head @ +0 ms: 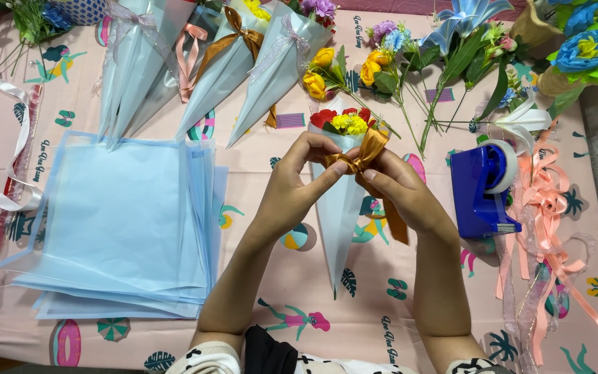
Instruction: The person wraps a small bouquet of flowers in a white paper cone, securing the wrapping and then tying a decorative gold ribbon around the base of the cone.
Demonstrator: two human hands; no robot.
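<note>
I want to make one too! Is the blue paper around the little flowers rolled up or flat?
Rolled up. The blue paper cone narrows to a point below the flowers, while both hands, left hand and right hand, pinch the gold ribbon around it.

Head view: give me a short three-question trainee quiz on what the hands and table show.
1. True or false: both hands pinch the golden-brown ribbon on the cone bouquet.
2. What lies under the left hand's side of the table? A) stack of pale blue sheets B) a basket C) scissors
3. Which blue tool sits beside the right hand?

Key:
1. True; the left hand grips it too.
2. A, the stack of pale blue sheets.
3. The tape dispenser.
</note>
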